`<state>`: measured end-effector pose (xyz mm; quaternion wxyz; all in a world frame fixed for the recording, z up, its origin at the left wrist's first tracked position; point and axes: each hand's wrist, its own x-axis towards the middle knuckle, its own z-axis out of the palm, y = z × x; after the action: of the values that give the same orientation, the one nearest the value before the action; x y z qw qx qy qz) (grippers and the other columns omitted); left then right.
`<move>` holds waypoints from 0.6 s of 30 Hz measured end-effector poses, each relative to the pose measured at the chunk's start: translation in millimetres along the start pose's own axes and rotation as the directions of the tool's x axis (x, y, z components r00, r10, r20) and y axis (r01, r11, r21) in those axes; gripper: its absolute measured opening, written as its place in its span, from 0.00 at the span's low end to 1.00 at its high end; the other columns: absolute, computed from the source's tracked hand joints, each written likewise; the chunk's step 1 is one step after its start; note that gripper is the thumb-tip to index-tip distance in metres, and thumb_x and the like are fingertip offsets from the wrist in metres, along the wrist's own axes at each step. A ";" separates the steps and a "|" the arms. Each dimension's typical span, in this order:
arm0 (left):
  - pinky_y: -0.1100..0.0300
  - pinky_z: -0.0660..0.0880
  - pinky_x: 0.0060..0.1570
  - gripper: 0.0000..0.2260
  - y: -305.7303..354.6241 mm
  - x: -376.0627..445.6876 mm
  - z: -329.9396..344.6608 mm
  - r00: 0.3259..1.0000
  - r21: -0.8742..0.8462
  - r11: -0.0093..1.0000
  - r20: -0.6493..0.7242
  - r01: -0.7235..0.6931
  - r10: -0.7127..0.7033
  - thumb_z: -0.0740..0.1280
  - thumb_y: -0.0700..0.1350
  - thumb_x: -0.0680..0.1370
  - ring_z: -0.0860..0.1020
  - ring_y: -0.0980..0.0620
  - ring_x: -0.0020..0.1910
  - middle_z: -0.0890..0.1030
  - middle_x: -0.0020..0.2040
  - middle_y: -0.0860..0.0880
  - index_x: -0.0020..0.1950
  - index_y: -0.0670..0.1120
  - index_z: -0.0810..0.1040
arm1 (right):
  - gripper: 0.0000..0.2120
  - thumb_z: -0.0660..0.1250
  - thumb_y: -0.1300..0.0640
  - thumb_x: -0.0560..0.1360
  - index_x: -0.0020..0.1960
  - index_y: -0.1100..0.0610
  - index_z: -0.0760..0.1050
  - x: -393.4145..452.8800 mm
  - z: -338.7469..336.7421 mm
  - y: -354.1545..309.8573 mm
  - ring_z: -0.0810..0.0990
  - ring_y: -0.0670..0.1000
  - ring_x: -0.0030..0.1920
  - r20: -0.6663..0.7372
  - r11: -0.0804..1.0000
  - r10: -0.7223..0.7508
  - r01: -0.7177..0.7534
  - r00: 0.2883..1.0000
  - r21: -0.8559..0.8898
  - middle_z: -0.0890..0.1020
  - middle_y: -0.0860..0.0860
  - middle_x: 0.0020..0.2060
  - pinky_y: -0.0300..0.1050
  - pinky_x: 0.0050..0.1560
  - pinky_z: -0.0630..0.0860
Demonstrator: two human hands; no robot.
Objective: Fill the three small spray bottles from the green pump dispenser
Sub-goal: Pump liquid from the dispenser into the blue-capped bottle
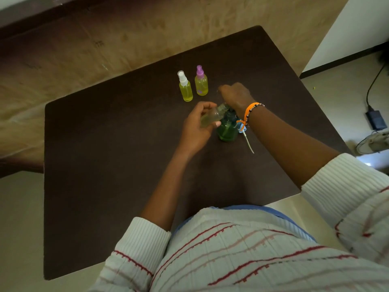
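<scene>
Left hand (pixel 197 125) grips an uncapped bottle (pixel 212 115), tilted, mouth at the dispenser (pixel 227 128) pump. Right hand (pixel 235 94), fingers curled, presses down on the pump. Two filled, capped bottles (pixel 185 86) (pixel 201 81) stand just behind on the counter (pixel 105 144).

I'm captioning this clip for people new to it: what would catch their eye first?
The hands at mid-table: the left hand holds a tilted, uncapped small bottle at the green pump dispenser, and the right hand is on its pump. Behind them stand two capped bottles of yellow liquid, one white-topped, one purple-topped.
</scene>
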<state>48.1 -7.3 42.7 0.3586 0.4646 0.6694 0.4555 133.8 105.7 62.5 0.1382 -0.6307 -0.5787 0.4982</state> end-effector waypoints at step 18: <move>0.68 0.72 0.50 0.17 1.3 -0.6 3.2 1.000 -0.001 1.000 -0.009 0.007 -0.007 0.70 0.33 0.70 0.76 0.56 0.51 0.77 0.50 0.53 0.53 0.49 0.73 | 0.19 0.61 0.50 0.71 0.52 0.62 0.78 1.4 1.5 0.0 0.77 0.58 0.47 0.068 0.997 0.019 -0.025 0.998 0.078 0.79 0.58 0.49 0.45 0.45 0.71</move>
<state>51.7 -6.8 43.0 0.3575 0.4600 0.6724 0.4567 132.4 106.3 61.2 0.1380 -0.6140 -0.5560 0.5430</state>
